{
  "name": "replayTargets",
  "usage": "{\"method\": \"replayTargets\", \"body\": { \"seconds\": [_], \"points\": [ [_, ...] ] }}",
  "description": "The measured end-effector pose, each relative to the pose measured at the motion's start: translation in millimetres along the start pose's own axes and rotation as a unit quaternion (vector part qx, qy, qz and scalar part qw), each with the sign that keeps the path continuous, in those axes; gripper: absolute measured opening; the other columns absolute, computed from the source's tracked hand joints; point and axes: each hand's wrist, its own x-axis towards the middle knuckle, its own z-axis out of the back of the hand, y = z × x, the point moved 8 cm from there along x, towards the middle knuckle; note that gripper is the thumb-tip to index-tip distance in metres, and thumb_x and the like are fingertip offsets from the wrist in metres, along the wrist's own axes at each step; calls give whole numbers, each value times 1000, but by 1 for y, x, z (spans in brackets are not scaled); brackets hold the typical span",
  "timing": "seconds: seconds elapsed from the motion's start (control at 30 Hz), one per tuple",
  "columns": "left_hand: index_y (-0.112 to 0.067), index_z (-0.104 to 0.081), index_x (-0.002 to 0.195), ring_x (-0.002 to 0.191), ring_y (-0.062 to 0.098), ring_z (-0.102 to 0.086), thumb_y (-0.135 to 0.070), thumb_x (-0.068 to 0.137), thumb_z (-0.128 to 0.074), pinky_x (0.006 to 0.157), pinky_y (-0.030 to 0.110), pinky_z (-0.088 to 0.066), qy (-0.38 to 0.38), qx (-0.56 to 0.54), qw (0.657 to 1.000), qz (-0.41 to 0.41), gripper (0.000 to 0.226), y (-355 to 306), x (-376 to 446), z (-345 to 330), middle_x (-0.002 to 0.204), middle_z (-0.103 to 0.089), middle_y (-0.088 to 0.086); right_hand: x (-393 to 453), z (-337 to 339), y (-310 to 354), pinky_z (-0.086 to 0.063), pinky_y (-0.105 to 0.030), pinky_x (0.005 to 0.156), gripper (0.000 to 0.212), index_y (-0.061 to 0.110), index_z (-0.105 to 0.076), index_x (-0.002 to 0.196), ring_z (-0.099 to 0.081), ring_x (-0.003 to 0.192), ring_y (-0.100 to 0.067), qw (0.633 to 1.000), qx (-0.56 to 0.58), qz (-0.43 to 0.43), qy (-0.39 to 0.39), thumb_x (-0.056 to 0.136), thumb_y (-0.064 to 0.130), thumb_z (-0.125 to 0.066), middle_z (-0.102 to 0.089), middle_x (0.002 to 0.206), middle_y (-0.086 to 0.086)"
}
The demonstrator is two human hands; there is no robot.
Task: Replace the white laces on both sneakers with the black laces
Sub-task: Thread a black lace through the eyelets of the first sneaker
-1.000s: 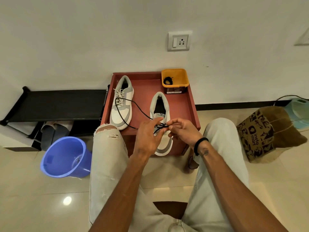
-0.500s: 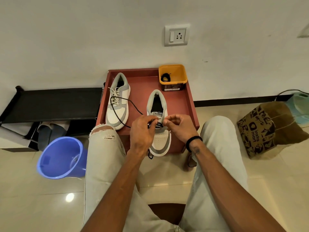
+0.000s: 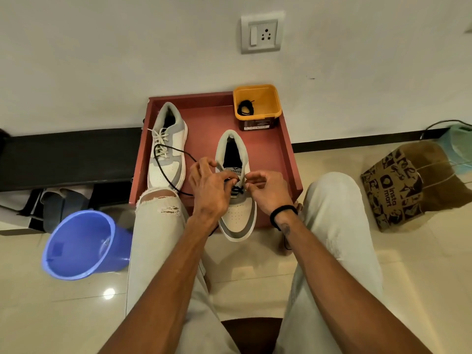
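Note:
Two grey-and-white sneakers lie on a red tray-like table (image 3: 278, 149). The left sneaker (image 3: 167, 146) still carries white laces. The right sneaker (image 3: 236, 200) has a black lace (image 3: 168, 175) partly threaded near its toe; the lace's loose end loops leftward over the left sneaker. My left hand (image 3: 209, 187) pinches the black lace at the right sneaker's eyelets. My right hand (image 3: 268, 190) pinches the lace on the shoe's other side. A second black lace (image 3: 245, 108) lies coiled in a yellow tub (image 3: 265, 98) at the table's back right.
A blue bucket (image 3: 81, 246) stands on the floor at left, below a black shoe rack (image 3: 69, 154) with slippers under it. A brown paper bag (image 3: 408, 185) sits at right. My knees flank the table's front edge. A wall socket (image 3: 261, 33) is above.
Both hands have shifted slightly up the right sneaker, toward its tongue, still working the black lace. The view has tilted down a little.

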Motion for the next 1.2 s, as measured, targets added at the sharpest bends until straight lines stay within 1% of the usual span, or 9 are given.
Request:
{"method": "replayTargets", "body": {
  "seconds": [0.2,0.37,0.53,0.7,0.83,0.9,1.0,1.1,1.2],
  "points": [
    [-31,-78,106,122,32,-35,-37,93,-71,105,49,-35,3,28,1000,-3,17,-3,3,0,127,-42,8,3,0,3,-48,-4,67,20,17,-79,104,-67,82,4,1000,17,1,8,87,8,-78,-72,89,12],
    [-26,-78,104,123,30,-33,-31,94,-70,104,51,-37,0,-17,1000,17,14,-4,-3,-7,127,-41,8,1,1,5,-45,0,63,21,16,-79,107,-65,81,8,1000,12,6,10,88,8,-78,-73,91,11],
    [-25,-79,104,125,30,-35,-29,91,-76,103,48,-39,-39,-59,997,38,14,-2,-10,-7,133,-43,9,1,-1,5,-47,-2,65,15,17,-80,102,-67,82,5,1000,14,3,3,88,11,-78,-72,87,14],
    [-28,-79,101,123,29,-38,-36,86,-80,102,47,-41,-67,-63,992,82,17,8,-13,-6,130,-44,8,4,-4,0,-46,-2,62,7,14,-77,92,-63,69,11,1000,26,-8,-10,88,8,-77,-71,81,10],
    [-25,-79,105,122,29,-39,-40,95,-70,100,52,-45,-55,-67,996,37,21,5,-16,-12,132,-42,8,5,-7,-1,-53,-11,67,6,14,-74,90,-67,77,-4,999,32,-13,-9,91,8,-73,-72,84,4],
    [-27,-78,109,124,29,-39,-47,95,-66,101,50,-45,-49,-71,996,27,27,3,-20,-12,135,-41,8,5,-9,-4,-59,-21,73,8,13,-70,89,-70,81,-14,997,72,-37,-8,93,5,-69,-72,87,-2],
    [-33,-74,118,128,32,-37,-57,84,-75,105,48,-44,-18,-35,999,33,42,6,-23,-15,141,-41,10,5,-8,-10,-62,-35,75,12,12,-64,90,-72,80,-21,981,175,-80,-24,97,2,-62,-72,93,-12],
    [-34,-68,126,129,33,-38,-62,82,-75,106,50,-42,3,-13,1000,29,53,7,-25,-18,139,-44,12,1,-2,-9,-63,-43,78,10,13,-59,96,-73,88,-23,949,288,-115,-53,101,5,-58,-69,96,-11],
    [-35,-61,135,121,32,-45,-67,84,-69,102,49,-42,5,4,999,34,60,9,-27,-19,127,-49,9,1,15,2,-60,-47,86,5,12,-52,102,-74,92,-29,899,425,-82,-73,104,9,-55,-70,93,-16]
  ]
}}
